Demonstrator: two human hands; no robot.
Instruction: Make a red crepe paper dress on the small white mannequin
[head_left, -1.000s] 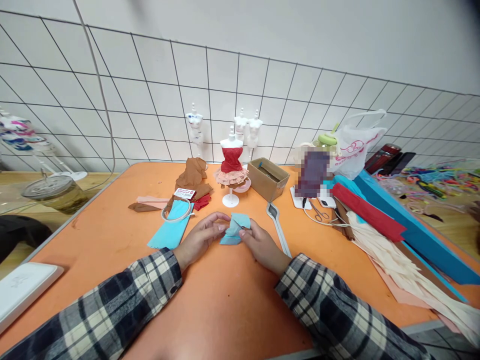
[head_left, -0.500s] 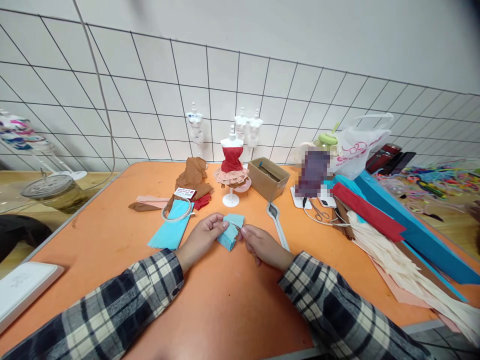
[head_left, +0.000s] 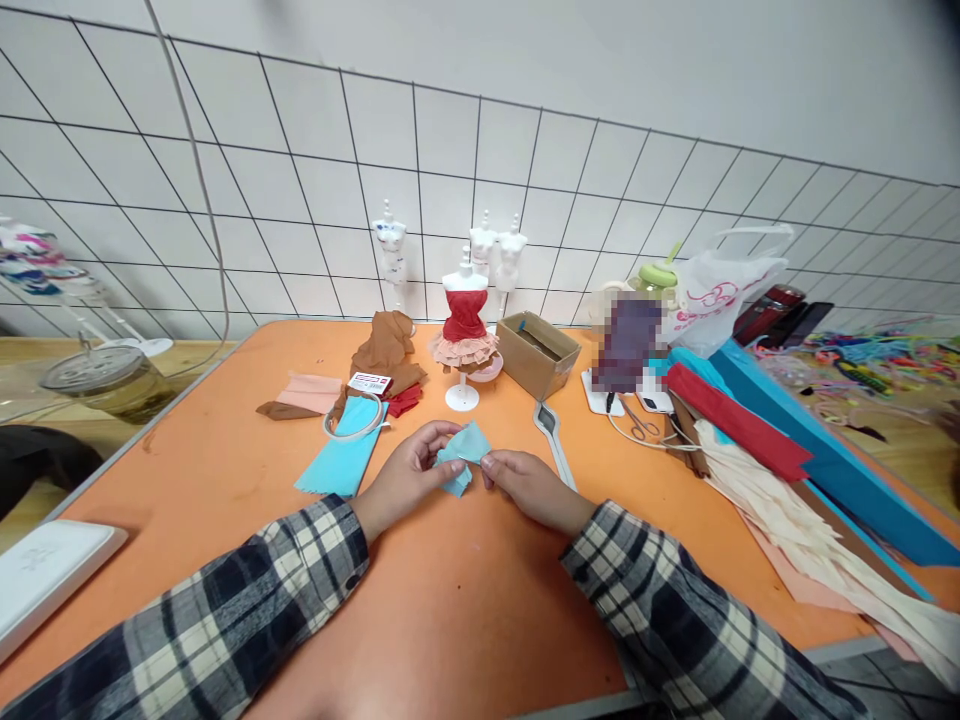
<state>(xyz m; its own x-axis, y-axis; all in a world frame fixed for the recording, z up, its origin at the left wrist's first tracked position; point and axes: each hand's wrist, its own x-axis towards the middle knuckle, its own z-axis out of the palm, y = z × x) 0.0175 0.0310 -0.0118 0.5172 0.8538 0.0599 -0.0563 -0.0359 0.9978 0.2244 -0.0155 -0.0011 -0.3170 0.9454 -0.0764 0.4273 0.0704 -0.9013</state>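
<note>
Over the orange table (head_left: pixel 450 620), a small folded piece of light blue fabric (head_left: pixel 466 444) is held between both hands. My left hand (head_left: pixel 409 465) grips its left side, thumb on top. At its right edge my right hand (head_left: pixel 529 485) has thumb and index finger pinched together; whether anything thin sits in that pinch is hidden. Just behind the hands stands a small white dress form (head_left: pixel 461 398) wearing a red bodice (head_left: pixel 465 316) and a ruffled pink skirt (head_left: pixel 459 350). Left of my left hand lies a longer light blue cloth (head_left: pixel 337 465) with a round hoop (head_left: pixel 330 428) on it.
Brown cloth (head_left: pixel 386 345) and pink cloth (head_left: pixel 311 393) lie back left. A cardboard box (head_left: pixel 536 365) and a grey-white strap-like item (head_left: pixel 559 455) are right of the dress form. Scissors (head_left: pixel 641 428) and fabric strips (head_left: pixel 780 500) lie farther right. A white device (head_left: pixel 60 565) sits front left.
The light blue fabric has been turned and folded up between the hands. A thin metallic glint at my right fingertips no longer shows. The pink cloth at left lies spread wider.
</note>
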